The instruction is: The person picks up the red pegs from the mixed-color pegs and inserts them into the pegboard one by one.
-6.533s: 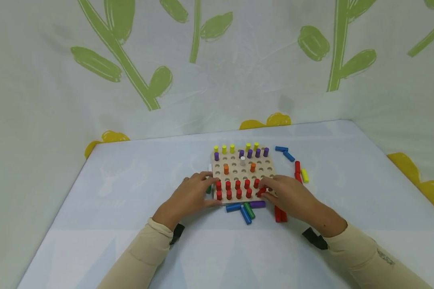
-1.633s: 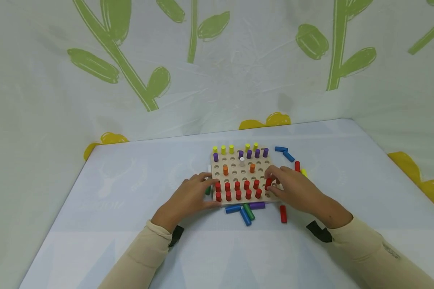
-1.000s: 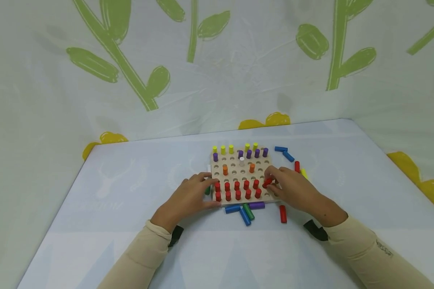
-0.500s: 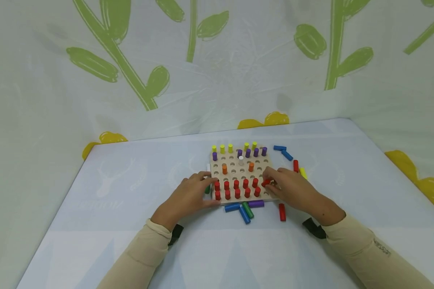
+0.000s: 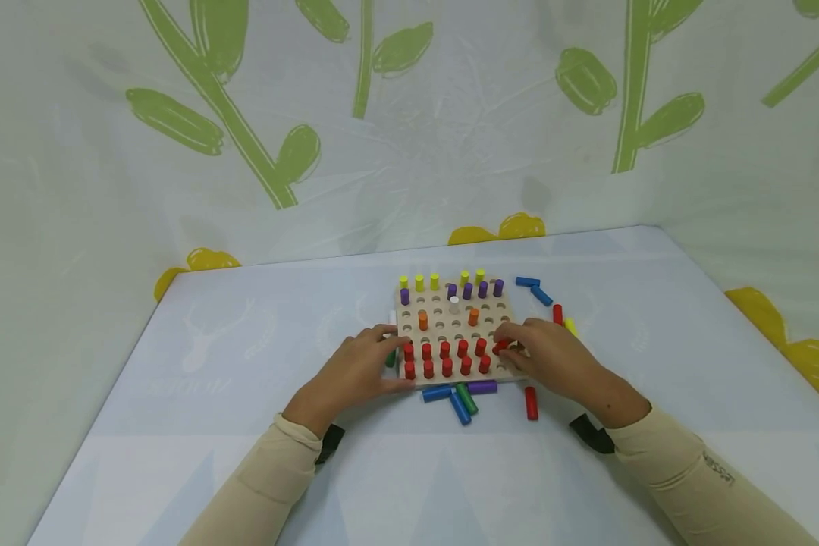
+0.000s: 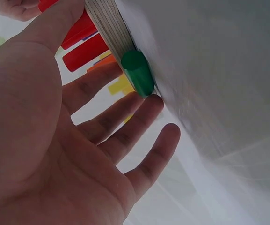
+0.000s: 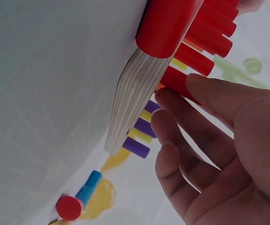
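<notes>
A wooden pegboard [image 5: 474, 380] lies on the table with rows of round holes. My left hand [image 5: 355, 371] rests at its left side, thumb by the near corner and index finger at the edge, fingers loosely extended. Thumb and fingertips of my right hand [image 5: 556, 356] pinch a red peg [image 7: 178, 83] at the right end of the second row from the front; the fingers partly hide it. Red pegs [image 5: 447, 367] stand in the two near rows. Farther back are orange pegs [image 5: 423, 321], a white peg [image 5: 454, 304], purple pegs [image 5: 483, 290] and yellow pegs [image 5: 434, 281].
Loose blue [image 5: 460, 408], green [image 5: 466, 398] and purple [image 5: 482, 387] pegs lie before the board. A red peg [image 5: 531, 403] lies nearer the right hand. Blue pegs [image 5: 541, 295] and a yellow peg [image 5: 571, 327] lie right. Beside the left fingers is a green peg [image 6: 138, 72].
My right hand has moved from the front row to the second row, and another red peg stands in front. One fewer red peg lies before the board. The pinched peg has sunk lower.
</notes>
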`<state>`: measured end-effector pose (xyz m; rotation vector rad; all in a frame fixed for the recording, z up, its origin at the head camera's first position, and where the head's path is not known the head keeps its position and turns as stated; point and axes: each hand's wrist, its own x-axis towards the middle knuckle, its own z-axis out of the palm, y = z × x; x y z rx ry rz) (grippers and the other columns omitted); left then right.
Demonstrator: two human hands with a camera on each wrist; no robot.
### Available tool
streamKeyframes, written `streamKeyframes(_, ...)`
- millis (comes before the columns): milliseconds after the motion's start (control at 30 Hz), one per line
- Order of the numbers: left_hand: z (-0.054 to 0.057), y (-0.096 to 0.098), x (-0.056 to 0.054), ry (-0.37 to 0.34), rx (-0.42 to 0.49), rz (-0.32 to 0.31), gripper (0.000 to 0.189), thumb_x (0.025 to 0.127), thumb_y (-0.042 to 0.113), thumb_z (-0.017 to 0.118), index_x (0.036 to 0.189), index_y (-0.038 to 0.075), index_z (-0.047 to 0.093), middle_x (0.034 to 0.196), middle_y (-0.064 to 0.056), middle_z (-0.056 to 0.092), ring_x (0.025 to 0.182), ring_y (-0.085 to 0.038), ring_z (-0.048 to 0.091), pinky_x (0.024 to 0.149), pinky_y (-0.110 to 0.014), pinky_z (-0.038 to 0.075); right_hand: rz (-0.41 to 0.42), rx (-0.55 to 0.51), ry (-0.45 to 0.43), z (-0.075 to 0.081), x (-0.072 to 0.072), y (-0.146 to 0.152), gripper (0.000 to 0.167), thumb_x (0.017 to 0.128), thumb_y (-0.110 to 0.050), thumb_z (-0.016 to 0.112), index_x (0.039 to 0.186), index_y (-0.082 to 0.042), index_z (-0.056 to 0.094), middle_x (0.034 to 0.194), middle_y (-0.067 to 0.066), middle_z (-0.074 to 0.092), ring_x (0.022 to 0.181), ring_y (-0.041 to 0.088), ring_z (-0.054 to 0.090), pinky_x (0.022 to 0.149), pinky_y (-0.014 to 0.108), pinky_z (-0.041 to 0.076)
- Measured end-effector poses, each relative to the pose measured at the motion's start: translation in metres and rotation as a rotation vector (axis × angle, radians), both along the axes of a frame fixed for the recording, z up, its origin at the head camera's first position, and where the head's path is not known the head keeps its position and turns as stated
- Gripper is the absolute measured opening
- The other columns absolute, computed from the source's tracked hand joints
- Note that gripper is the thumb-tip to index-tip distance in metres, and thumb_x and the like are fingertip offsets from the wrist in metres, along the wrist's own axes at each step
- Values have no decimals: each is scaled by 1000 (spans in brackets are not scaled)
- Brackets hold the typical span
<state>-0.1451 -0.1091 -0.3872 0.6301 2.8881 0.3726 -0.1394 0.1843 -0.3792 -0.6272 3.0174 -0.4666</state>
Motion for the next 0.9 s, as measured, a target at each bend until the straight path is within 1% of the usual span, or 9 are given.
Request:
streamKeyframes(167, 0, -1, 0, -4, 1, -1, 72, 79, 52, 80, 140, 21, 58, 150, -8, 50, 136, -30, 50, 110, -54, 43, 2, 11, -4, 2, 1, -1, 30, 86, -19, 79, 116, -14, 72, 98, 3, 73, 85, 14, 64, 70, 26, 58)
streamKeyframes(333, 0, 0, 0, -7, 0, -2, 72, 80, 52, 80, 140, 21, 58, 150, -8, 49, 136, -30, 50, 110, -54, 43, 1, 27, -41, 5, 1, 0, 41, 87, -19, 78, 126, -14, 68, 100, 3, 72, 87, 15, 61, 71, 27, 58)
streamKeyframes(433, 0, -1, 0, -7, -2, -4, 72, 80, 52, 80, 140, 21, 58, 151, -8, 49, 136, -30, 50, 110, -53, 44, -8, 25, -59, 6, -1, 3, 45, 88, -20, 77, 131, -16, 65, 104, 4, 72, 92, 18, 63, 73, 29, 59)
streamKeyframes(600, 0, -1, 0, -3, -4, -2, 72, 79, 52, 80, 141, 21, 58, 150, -8, 50, 136, -30, 50, 110, -54, 44, -27, 15, -15, 8, -6, 13, 44, 90, -20, 75, 132, -14, 65, 117, 11, 72, 107, 29, 66, 84, 43, 60)
streamKeyframes(667, 0, -1, 0, -2, -4, -3, 72, 79, 52, 80, 141, 21, 58, 150, -8, 50, 136, -30, 50, 110, -54, 44, -38, 24, 8, 9, -9, 19, 43, 90, -17, 75, 132, -11, 65, 120, 14, 70, 110, 32, 65, 88, 47, 58)
streamKeyframes(733, 0, -1, 0, 1, -5, -5, 72, 79, 52, 80, 141, 21, 58, 150, -8, 50, 136, -30, 50, 110, -54, 44, -55, 31, 16, 12, -12, 26, 43, 89, -15, 75, 131, -9, 65, 121, 17, 69, 108, 33, 65, 89, 48, 58)
streamKeyframes(900, 0, -1, 0, 6, -4, -9, 73, 79, 53, 80, 140, 21, 58, 150, -8, 50, 136, -30, 50, 109, -54, 44, -111, 45, 15, 16, -20, 43, 41, 91, -13, 73, 130, -3, 65, 125, 23, 64, 114, 39, 58, 95, 53, 54)
